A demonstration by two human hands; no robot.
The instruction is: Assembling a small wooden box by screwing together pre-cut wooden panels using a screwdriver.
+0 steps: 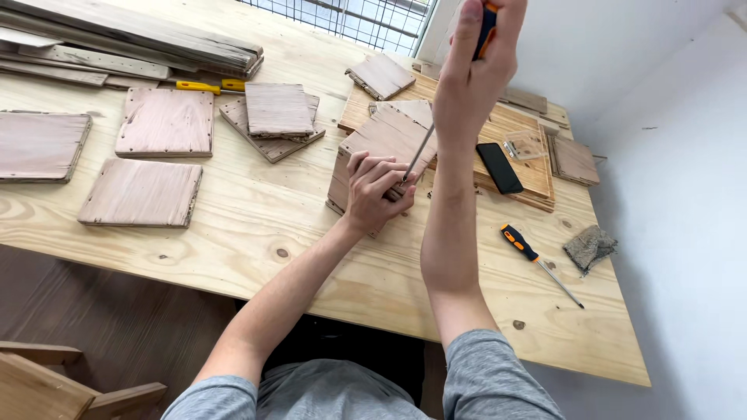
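Near the middle of the pale plywood desk (257, 225), the left hand (376, 190) presses down on a worn rectangular wooden panel (381, 140), fingers curled shut around the tip of a long steel-shafted screwdriver (418, 155). Its shaft slants up and right to the right hand (471, 78), clenched on the orange-and-blue handle above. A second screwdriver (537, 260) lies apart.

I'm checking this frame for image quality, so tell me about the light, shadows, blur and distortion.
Head view: soft, even daylight, brightest at the window up top; no harsh glare on the table. Shadows are faint, just under the left hand and the panels. The right hand, raised close to the lens on the screwdriver, looks oversized and is cut off by the top edge. Wide-angle lens makes the table edges splay. Focus is sharp throughout.
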